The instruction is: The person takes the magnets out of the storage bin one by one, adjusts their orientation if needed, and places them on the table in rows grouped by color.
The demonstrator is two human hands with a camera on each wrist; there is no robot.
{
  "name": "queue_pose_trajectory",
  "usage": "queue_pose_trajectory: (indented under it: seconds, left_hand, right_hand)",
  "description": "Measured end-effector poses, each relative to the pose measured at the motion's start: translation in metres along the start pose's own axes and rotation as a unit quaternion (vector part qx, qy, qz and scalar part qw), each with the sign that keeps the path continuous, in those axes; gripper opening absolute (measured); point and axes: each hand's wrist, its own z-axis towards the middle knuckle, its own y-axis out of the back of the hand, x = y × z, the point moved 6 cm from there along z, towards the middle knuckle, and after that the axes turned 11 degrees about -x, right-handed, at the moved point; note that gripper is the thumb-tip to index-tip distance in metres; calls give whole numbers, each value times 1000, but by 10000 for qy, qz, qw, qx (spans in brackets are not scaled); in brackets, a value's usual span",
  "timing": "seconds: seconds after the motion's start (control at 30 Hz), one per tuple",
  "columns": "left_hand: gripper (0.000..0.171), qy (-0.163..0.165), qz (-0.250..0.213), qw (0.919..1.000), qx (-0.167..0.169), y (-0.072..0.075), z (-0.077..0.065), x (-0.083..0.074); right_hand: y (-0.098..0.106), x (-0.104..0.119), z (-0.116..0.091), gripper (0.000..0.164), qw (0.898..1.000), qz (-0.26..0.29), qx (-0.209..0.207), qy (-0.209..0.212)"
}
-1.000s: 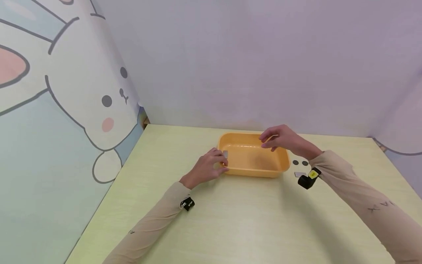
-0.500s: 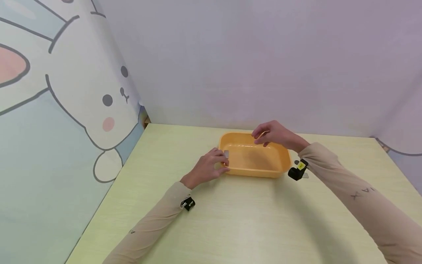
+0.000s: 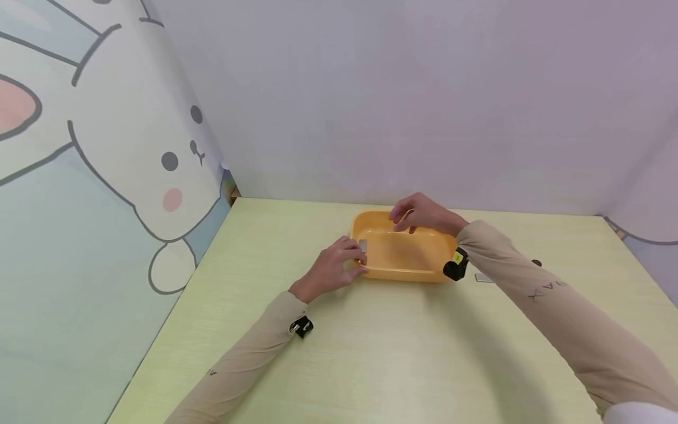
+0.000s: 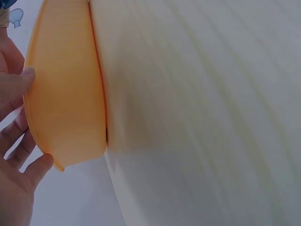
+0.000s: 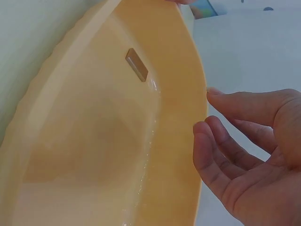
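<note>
My left hand grips the front left corner of an orange plastic tray. In the left wrist view its thumb and fingers lie against the tray's rim. My right hand hovers at the tray's back rim, fingers loosely bent. The right wrist view shows a gap between its thumb and fingertips, with nothing held; whether they touch the rim I cannot tell. One small flat grey rectangular piece lies inside the tray at its left end, just beside the left fingers in the head view.
On the pale yellow table, right of the tray, lie a grey rectangular piece and a dark round disc. My right sleeve covers part of that area. A pale wall stands behind, and a rabbit-printed panel at left.
My right hand has moved left along the tray's back side. Its sleeve now hides two round discs seen earlier, and another disc shows beyond it. My left hand stays on the tray.
</note>
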Motion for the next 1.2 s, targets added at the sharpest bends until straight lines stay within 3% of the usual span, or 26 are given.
queue_pose_trajectory:
  seconds: [0.3,0.53,0.73,1.03,1.2]
  left_hand:
    - [12,80,-23,9999,61,3,-1,3]
    - [11,4,84,9999,71,1,-3,5]
    - [11,71,173,9998,90,2,-1,5]
    - [11,46,160,9998,142,-1,4,3]
    - [11,33,198,9997,172,1,3,2]
  right_hand:
    - [-22,11,16,24,9990,-242,356,117]
    - [-34,15,30,18,9957,-774,179,475]
    - [-45,18,40,17,9870,-1314,315,873]
    - [-58,20,50,15,9782,-1694,564,1057]
    - [-74,20,57,13,9624,-2216,762,1372]
